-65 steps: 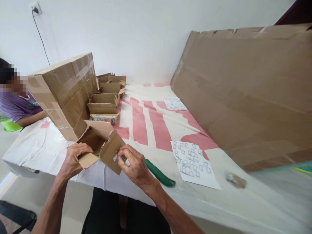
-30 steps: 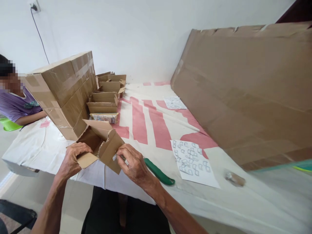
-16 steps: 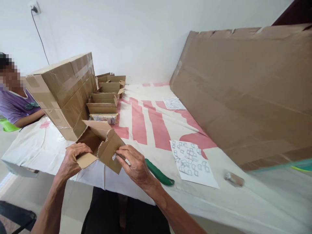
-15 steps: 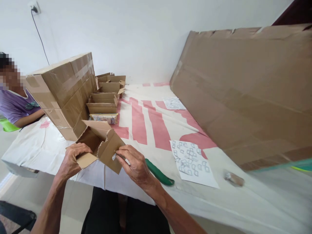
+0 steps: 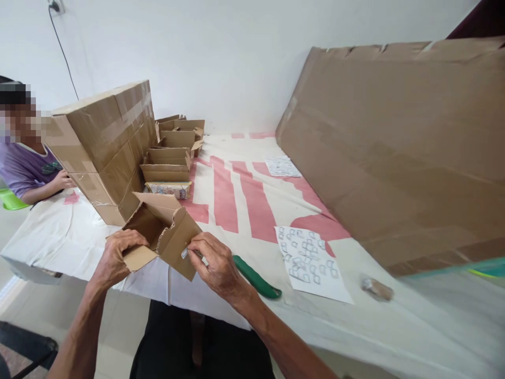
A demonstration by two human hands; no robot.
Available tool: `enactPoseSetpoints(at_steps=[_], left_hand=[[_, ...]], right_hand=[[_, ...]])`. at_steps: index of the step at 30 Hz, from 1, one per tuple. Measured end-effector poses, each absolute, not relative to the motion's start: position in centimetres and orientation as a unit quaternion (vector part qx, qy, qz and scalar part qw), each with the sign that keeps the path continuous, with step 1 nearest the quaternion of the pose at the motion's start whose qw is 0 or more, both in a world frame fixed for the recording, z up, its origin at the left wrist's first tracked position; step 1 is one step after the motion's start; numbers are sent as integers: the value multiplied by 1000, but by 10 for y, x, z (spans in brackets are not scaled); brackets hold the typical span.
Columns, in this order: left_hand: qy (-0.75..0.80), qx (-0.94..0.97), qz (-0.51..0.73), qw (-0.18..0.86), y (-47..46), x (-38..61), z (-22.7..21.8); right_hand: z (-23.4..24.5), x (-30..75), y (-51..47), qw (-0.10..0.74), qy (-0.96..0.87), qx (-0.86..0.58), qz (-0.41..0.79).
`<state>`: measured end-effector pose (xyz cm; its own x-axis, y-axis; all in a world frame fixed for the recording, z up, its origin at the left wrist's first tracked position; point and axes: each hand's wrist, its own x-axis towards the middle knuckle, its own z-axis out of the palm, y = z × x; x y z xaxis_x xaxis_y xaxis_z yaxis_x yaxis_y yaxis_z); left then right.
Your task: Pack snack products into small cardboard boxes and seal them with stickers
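Note:
A small open cardboard box [image 5: 165, 237] rests tilted at the table's near edge. My left hand [image 5: 115, 257] grips its left flap, fingers curled over the cardboard. My right hand [image 5: 216, 266] pinches a small clear sticker [image 5: 184, 253] against the box's right side panel. A white sheet of stickers [image 5: 310, 260] lies to the right on the table. A green-handled tool [image 5: 256, 278] lies just behind my right hand.
Taped cartons [image 5: 104, 142] are stacked at the left, with a row of small open boxes [image 5: 169, 158] beside them. A big flat cardboard sheet [image 5: 398, 142] leans at the right. Another person in a purple shirt [image 5: 23, 168] sits at the far left. A second sticker sheet [image 5: 282, 167] lies farther back.
Both hands stay on the small box with hardly any shift; my right fingers keep pressing the sticker. The other person's hand has come into view beside the stacked cartons.

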<state>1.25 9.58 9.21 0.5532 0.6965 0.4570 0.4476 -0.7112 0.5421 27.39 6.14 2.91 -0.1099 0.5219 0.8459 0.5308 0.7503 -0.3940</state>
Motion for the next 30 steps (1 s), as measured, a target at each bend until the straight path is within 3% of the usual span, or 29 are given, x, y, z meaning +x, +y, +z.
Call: enactPoseSetpoints(at_steps=[30], left_hand=[[333,861,335,190,96,11,93]], right_hand=[[28,268,60,577,-735,-354,-32]])
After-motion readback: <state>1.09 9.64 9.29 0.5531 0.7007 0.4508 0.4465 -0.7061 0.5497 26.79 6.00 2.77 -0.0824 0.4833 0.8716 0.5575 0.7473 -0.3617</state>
